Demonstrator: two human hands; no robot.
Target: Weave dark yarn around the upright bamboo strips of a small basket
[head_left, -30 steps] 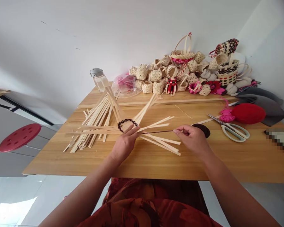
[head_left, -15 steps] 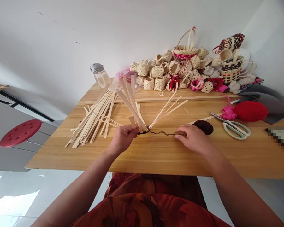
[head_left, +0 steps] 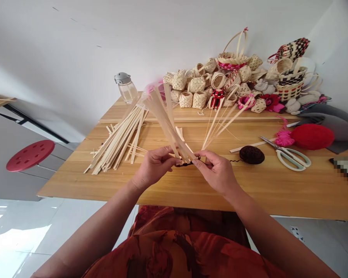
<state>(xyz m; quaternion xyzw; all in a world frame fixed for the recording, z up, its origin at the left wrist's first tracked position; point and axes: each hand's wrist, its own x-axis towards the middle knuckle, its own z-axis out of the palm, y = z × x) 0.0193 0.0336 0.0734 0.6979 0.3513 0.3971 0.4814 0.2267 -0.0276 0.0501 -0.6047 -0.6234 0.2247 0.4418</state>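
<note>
My left hand (head_left: 154,166) and my right hand (head_left: 216,172) both grip a small woven base of pale bamboo strips (head_left: 170,122), held upright above the wooden table (head_left: 191,185). The strips fan upward and away from me. Dark brown yarn (head_left: 184,164) is wound around the base between my fingers, and its strand runs right to a dark brown yarn ball (head_left: 251,154) lying on the table.
A loose pile of bamboo strips (head_left: 118,139) lies at the left. Scissors (head_left: 290,156), a red yarn ball (head_left: 312,136) and pink yarn (head_left: 283,137) lie at the right. Several small woven baskets (head_left: 234,83) are heaped by the wall beside a glass jar (head_left: 126,87). A red stool (head_left: 30,154) stands left.
The strip base went from lying flat on the table to being lifted and tilted upright. My right hand moved left along the yarn to the base.
</note>
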